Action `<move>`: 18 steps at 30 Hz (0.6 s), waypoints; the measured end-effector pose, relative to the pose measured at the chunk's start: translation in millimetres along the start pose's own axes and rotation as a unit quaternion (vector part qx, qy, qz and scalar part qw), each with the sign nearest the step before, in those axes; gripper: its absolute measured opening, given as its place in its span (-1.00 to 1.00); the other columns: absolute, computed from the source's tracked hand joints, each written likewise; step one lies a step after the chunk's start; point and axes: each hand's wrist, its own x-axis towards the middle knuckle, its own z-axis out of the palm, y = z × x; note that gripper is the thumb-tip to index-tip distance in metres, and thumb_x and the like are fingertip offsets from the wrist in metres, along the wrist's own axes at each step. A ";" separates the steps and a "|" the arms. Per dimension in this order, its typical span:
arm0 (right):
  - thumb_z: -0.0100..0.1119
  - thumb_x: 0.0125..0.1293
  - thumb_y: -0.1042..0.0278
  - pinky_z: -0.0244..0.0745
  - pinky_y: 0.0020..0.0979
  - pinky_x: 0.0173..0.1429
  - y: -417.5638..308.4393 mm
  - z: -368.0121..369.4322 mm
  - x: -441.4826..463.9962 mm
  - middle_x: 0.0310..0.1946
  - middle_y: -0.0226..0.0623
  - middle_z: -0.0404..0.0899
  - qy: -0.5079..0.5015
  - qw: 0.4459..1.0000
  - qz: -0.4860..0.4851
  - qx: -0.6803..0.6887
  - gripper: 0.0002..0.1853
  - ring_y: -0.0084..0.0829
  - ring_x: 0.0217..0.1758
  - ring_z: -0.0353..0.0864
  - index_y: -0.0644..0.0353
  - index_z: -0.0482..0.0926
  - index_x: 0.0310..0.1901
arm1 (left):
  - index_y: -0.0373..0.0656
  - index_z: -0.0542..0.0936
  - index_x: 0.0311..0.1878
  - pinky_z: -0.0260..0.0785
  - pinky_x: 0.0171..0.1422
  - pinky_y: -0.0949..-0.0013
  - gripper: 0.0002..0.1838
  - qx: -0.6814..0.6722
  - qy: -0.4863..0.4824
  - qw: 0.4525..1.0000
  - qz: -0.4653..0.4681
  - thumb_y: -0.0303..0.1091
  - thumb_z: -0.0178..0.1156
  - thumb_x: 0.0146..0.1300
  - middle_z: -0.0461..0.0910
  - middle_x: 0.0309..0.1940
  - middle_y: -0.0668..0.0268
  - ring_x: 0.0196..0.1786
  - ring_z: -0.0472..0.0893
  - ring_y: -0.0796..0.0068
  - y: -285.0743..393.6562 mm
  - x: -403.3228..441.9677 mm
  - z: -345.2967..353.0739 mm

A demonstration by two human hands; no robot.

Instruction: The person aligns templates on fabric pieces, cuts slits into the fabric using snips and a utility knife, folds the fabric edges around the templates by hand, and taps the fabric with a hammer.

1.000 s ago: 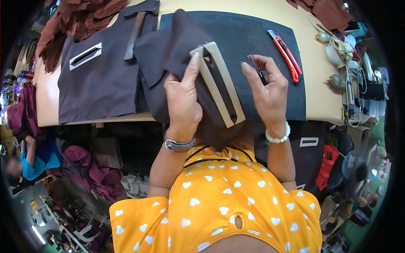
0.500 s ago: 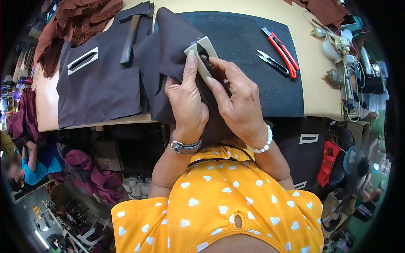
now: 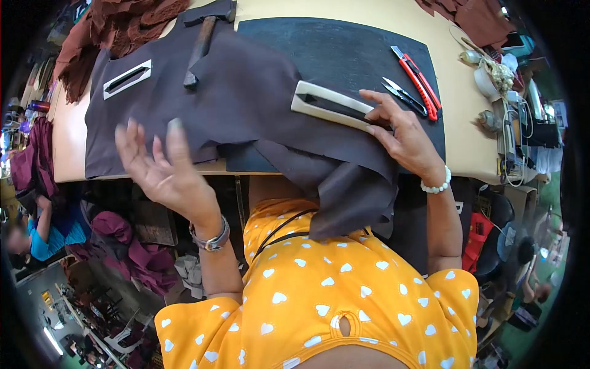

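Dark brown fabric point(image 3: 258, 92) lies across the black mat and hangs over the table's front edge. On it is a pale rectangular frame point(image 3: 326, 98) with a slit opening. My right hand point(image 3: 409, 132) pinches the frame's right end together with the fabric. My left hand point(image 3: 166, 169) is raised over the table's front edge, fingers spread, holding nothing. A second pale frame point(image 3: 127, 80) sits on more dark fabric at the left. The hammer point(image 3: 201, 52) lies between the two frames, its handle end toward me, partly edged by fabric.
On the black mat point(image 3: 344, 46) at the right lie black-handled snips point(image 3: 404, 96) and a red cutter point(image 3: 420, 86). Reddish-brown cloth point(image 3: 114, 31) is heaped at the back left. Cords and small items line the right side. Another person point(image 3: 55, 240) is at the far left.
My left hand has let go and moved left. The fabric and frame have come down onto the mat, the frame turned more sideways. My right hand has moved right, gripping its right end.
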 end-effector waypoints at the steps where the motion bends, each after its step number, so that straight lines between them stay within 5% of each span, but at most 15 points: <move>1: 0.09 0.13 0.60 0.45 -0.33 -0.09 3.8 4.3 1.0 -0.33 -0.12 0.59 -0.008 1.000 -0.013 0.001 -0.48 -0.17 -0.24 0.59 0.20 0.30 0.17 | -0.30 0.50 0.02 0.29 0.17 0.37 -0.65 0.094 -0.050 0.991 0.084 -0.51 0.24 0.13 0.48 0.07 0.26 0.08 0.47 0.42 10.1 2.5 3.7; 3: 0.10 0.13 0.59 0.43 -0.29 -0.08 4.8 12.1 2.7 -0.30 -0.14 0.59 -0.015 0.999 -0.031 -0.031 -0.46 -0.15 -0.23 0.57 0.16 0.28 0.19 | -0.18 0.58 -0.05 0.30 0.15 0.30 -0.64 0.114 -0.368 0.900 0.205 -0.49 0.31 0.01 0.55 -0.03 0.25 0.05 0.51 0.34 23.6 4.7 21.1; 7: 0.11 0.13 0.59 0.41 -0.24 -0.06 7.4 23.6 4.1 -0.26 -0.16 0.60 -0.005 0.998 -0.049 -0.037 -0.45 -0.13 -0.19 0.55 0.09 0.28 0.20 | -0.19 0.58 -0.11 0.35 -0.06 0.24 -0.67 0.092 -0.588 0.771 0.226 -0.38 0.29 0.00 0.56 -0.28 0.20 -0.16 0.52 0.18 -10.4 -18.7 75.3; 11: 0.12 0.14 0.58 0.42 -0.26 -0.05 10.6 26.3 -0.6 -0.27 -0.17 0.60 0.040 0.997 -0.049 -0.045 -0.48 -0.14 -0.17 0.55 0.12 0.31 0.17 | -0.25 0.61 -0.23 0.35 -0.17 0.27 -0.79 0.037 -0.689 0.710 0.142 -0.42 0.26 0.02 0.55 -0.40 0.17 -0.28 0.53 0.19 -39.1 -7.4 96.2; 18: 0.15 0.14 0.53 0.47 -0.23 -0.04 26.7 32.0 -16.2 -0.22 -0.24 0.62 0.106 0.959 -0.169 -0.199 -0.53 -0.25 -0.13 0.57 0.13 0.40 0.14 | -0.19 0.65 -0.24 0.35 -0.25 0.31 -0.80 -0.013 -0.664 0.734 0.141 -0.40 0.30 0.01 0.52 -0.42 0.21 -0.36 0.51 0.28 -64.4 -2.5 81.4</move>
